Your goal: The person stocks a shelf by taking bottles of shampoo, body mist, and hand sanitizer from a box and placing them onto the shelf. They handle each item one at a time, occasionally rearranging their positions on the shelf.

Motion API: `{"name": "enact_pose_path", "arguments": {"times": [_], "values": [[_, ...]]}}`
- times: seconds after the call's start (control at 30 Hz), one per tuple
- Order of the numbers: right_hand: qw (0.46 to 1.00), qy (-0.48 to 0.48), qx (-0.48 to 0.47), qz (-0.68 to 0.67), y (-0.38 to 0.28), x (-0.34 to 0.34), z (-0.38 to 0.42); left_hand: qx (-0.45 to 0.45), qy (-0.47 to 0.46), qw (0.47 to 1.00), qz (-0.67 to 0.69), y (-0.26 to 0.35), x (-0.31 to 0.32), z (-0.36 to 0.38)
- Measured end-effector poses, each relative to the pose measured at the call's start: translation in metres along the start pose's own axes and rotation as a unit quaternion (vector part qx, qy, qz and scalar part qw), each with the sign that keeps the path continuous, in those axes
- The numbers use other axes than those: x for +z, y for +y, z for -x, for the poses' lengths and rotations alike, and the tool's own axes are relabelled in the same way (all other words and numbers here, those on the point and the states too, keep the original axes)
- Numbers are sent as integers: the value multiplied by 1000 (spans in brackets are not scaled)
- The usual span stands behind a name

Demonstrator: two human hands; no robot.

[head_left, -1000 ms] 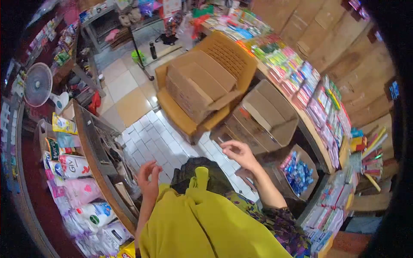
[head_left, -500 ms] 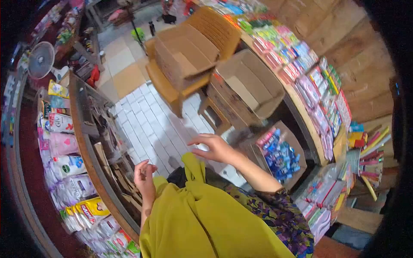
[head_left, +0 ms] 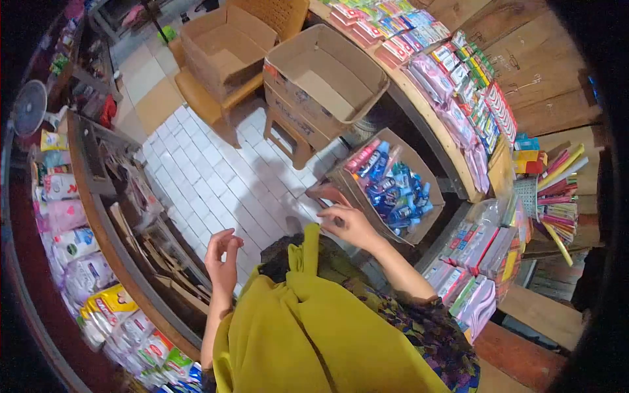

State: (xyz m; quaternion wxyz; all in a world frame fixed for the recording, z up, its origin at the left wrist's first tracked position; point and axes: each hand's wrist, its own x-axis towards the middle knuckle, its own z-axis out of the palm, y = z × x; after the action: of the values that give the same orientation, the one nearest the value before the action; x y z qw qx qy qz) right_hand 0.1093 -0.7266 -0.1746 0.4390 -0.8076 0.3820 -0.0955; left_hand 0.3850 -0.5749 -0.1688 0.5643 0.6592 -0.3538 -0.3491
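Note:
My left hand [head_left: 223,257] hangs in front of my body over the tiled floor, fingers loosely bent and nothing in it. To the right, my right hand [head_left: 352,227] is held out with its fingers part curled and apart, also holding nothing. Its fingertips are close to the raised flap [head_left: 331,193] of a cardboard box [head_left: 350,187]. Inside that box stand several blue and pink bottles [head_left: 400,190]. Between my hands hangs the knotted end of a yellow-green cloth [head_left: 303,255] that I wear.
An open cardboard box [head_left: 295,124] stands ahead on a stool, beside another box [head_left: 213,72] on a yellow-brown chair [head_left: 209,108]. Packets line the right shelf [head_left: 419,98] and the left counter [head_left: 108,242]. A basket of colourful sticks [head_left: 527,196] is at right.
My view has turned right and down, so the boxes and chair sit further left. My right hand is now nearer the bottle box, its fingers more curled. My left hand stays empty.

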Motion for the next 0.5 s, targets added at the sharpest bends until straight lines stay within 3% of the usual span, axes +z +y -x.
{"name": "enact_pose_path", "arguments": {"times": [0.1, 0.2, 0.23, 0.4, 0.5], "values": [[999, -21, -26, 4, 15, 8, 19, -27, 7, 1000, 2, 3, 10, 21], [999, 24, -32, 25, 29, 8, 40, -48, 21, 998, 19, -8, 18, 50], [999, 33, 10, -34, 38, 9, 46, -83, 33, 996, 24, -3, 21, 61], [978, 192, 75, -23, 98, -32, 64, -97, 76, 991, 43, 5, 19, 90], [958, 264, 110, -33, 168, -67, 68, -84, 107, 990, 43, 5, 31, 89]]}}
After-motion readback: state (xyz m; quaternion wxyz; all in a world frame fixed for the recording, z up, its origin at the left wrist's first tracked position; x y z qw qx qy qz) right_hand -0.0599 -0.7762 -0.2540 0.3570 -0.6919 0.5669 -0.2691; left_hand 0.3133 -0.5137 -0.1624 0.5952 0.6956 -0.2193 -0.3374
